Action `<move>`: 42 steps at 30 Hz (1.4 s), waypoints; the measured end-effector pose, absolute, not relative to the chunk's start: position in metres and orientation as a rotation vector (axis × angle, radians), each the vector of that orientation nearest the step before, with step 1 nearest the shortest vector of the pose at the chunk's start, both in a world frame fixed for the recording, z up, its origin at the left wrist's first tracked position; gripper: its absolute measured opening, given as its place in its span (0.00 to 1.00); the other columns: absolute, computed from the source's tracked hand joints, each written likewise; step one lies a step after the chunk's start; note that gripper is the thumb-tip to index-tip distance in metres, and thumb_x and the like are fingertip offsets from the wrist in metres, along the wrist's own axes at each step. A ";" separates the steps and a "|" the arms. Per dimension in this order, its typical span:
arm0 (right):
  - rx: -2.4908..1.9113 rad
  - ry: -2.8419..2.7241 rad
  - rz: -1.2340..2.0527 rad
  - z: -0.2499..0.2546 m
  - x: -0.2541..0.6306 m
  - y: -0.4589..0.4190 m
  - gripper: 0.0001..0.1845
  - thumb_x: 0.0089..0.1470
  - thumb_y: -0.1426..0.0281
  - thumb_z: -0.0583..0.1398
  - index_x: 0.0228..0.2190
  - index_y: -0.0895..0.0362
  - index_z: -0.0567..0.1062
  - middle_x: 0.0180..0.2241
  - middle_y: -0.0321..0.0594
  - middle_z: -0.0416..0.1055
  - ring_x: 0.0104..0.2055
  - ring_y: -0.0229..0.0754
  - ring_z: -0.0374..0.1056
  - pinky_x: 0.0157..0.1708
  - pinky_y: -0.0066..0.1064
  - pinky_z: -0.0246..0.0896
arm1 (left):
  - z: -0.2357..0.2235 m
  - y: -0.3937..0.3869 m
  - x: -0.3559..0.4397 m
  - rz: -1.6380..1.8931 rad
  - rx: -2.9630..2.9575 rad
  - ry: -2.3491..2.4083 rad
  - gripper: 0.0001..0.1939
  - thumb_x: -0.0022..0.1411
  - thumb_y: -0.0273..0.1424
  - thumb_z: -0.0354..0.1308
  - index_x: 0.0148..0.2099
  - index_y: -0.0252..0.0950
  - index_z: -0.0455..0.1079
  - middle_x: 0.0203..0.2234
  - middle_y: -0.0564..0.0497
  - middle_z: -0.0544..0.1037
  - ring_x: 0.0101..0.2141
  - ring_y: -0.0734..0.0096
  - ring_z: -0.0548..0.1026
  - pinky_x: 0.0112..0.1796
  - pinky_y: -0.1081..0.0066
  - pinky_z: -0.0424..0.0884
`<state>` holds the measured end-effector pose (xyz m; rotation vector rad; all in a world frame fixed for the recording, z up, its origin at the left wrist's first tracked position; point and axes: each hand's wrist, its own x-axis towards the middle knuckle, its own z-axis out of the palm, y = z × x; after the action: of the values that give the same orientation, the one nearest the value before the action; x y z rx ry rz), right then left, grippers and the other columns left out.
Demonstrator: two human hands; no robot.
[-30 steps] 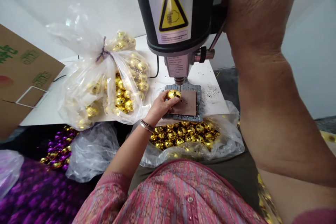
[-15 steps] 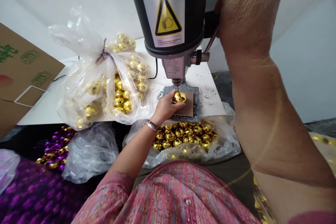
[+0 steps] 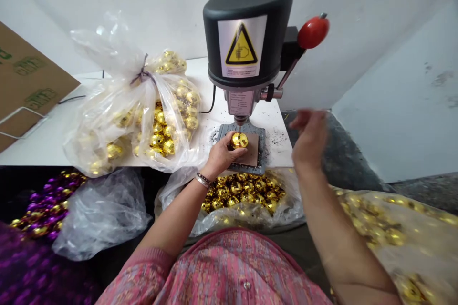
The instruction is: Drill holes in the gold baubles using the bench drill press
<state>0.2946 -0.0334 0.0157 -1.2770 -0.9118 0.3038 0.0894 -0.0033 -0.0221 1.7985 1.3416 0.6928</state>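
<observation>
My left hand (image 3: pixel 223 152) is closed around a gold mirrored ball (image 3: pixel 239 140), thumb and fingers at its sides. The ball sits on a brown board (image 3: pixel 250 152) over the grey base (image 3: pixel 262 152) of a bench drill press (image 3: pixel 246 33). Just above the ball is the thin drill bit (image 3: pixel 240 128); I cannot tell whether it touches. My right hand (image 3: pixel 310 138), blurred by motion, is in the air right of the base, below the press's red-knobbed lever (image 3: pixel 313 32). Its fingers look loosely apart, and nothing shows in them.
A clear bag (image 3: pixel 289 209) of gold balls lies open below the table edge. On the white table (image 3: pixel 28 152) stands a tied bag (image 3: pixel 143 119) of gold balls. A cardboard box (image 3: pixel 32 76) is at left, purple and gold balls (image 3: pixel 50 205) below. Another bag (image 3: pixel 411 228) lies at right.
My right hand has let go of the lever and moved down, leaving the red knob in view. The bit no longer reaches into the ball's top. My left hand still holds the ball.
</observation>
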 end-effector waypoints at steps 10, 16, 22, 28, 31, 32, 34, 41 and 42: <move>-1.480 -0.905 0.582 -0.079 0.261 -0.034 0.37 0.65 0.44 0.50 0.59 0.60 0.68 0.56 0.50 0.68 0.60 0.44 0.66 0.66 0.49 0.63 | -0.033 -0.013 0.091 0.806 1.888 1.374 0.29 0.58 0.35 0.69 0.61 0.39 0.71 0.42 0.50 0.82 0.41 0.61 0.78 0.43 0.66 0.72; -1.496 -0.954 0.581 -0.085 0.254 -0.029 0.33 0.65 0.48 0.55 0.58 0.60 0.69 0.57 0.49 0.67 0.61 0.44 0.64 0.65 0.49 0.63 | -0.043 -0.017 0.092 0.864 1.989 1.393 0.28 0.58 0.36 0.69 0.60 0.39 0.71 0.46 0.46 0.82 0.44 0.59 0.79 0.46 0.63 0.74; -1.444 -1.062 0.603 -0.087 0.261 -0.025 0.36 0.64 0.45 0.53 0.59 0.60 0.68 0.60 0.51 0.64 0.62 0.45 0.63 0.65 0.48 0.64 | -0.054 -0.018 0.097 0.943 2.036 1.471 0.31 0.57 0.36 0.72 0.61 0.37 0.70 0.51 0.42 0.82 0.49 0.55 0.80 0.52 0.59 0.74; -1.400 -1.116 0.627 -0.089 0.262 -0.009 0.39 0.64 0.41 0.50 0.59 0.60 0.67 0.60 0.52 0.64 0.62 0.45 0.64 0.65 0.48 0.63 | -0.052 -0.009 0.097 0.994 2.046 1.460 0.31 0.58 0.34 0.72 0.62 0.38 0.69 0.55 0.43 0.81 0.52 0.57 0.79 0.55 0.61 0.73; -1.407 -1.117 0.627 -0.089 0.260 0.000 0.37 0.65 0.44 0.51 0.59 0.60 0.67 0.59 0.51 0.65 0.62 0.45 0.64 0.64 0.47 0.64 | -0.048 -0.003 0.096 0.982 2.048 1.469 0.30 0.58 0.35 0.71 0.61 0.38 0.69 0.55 0.43 0.80 0.53 0.57 0.79 0.55 0.62 0.72; -1.412 -1.119 0.626 -0.088 0.260 0.002 0.36 0.65 0.45 0.52 0.59 0.60 0.67 0.59 0.51 0.65 0.61 0.45 0.64 0.64 0.47 0.65 | -0.048 -0.001 0.095 0.971 2.050 1.472 0.30 0.58 0.35 0.71 0.62 0.38 0.69 0.54 0.43 0.81 0.52 0.57 0.78 0.55 0.62 0.71; -1.422 -1.125 0.621 -0.088 0.259 0.005 0.35 0.65 0.46 0.53 0.59 0.60 0.67 0.59 0.50 0.65 0.61 0.45 0.65 0.64 0.47 0.65 | -0.047 0.002 0.094 0.939 2.068 1.471 0.31 0.60 0.37 0.70 0.63 0.38 0.69 0.54 0.43 0.80 0.52 0.57 0.78 0.54 0.62 0.71; -1.448 -1.129 0.574 -0.085 0.256 0.002 0.39 0.64 0.42 0.49 0.61 0.60 0.65 0.59 0.52 0.65 0.61 0.45 0.64 0.65 0.47 0.64 | -0.046 0.002 0.092 0.877 2.091 1.449 0.29 0.65 0.40 0.65 0.64 0.37 0.67 0.53 0.43 0.80 0.51 0.54 0.77 0.51 0.62 0.70; -1.449 -1.124 0.559 -0.084 0.255 0.000 0.40 0.64 0.41 0.49 0.60 0.60 0.65 0.60 0.52 0.65 0.62 0.45 0.64 0.65 0.48 0.63 | -0.045 0.002 0.092 0.879 2.072 1.443 0.28 0.65 0.39 0.64 0.64 0.37 0.68 0.51 0.43 0.81 0.50 0.55 0.77 0.50 0.62 0.70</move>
<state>0.2552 -0.0004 -0.0836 -1.4494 -1.1235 0.5592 0.0918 0.0017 -0.0446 2.0715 1.4427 0.8794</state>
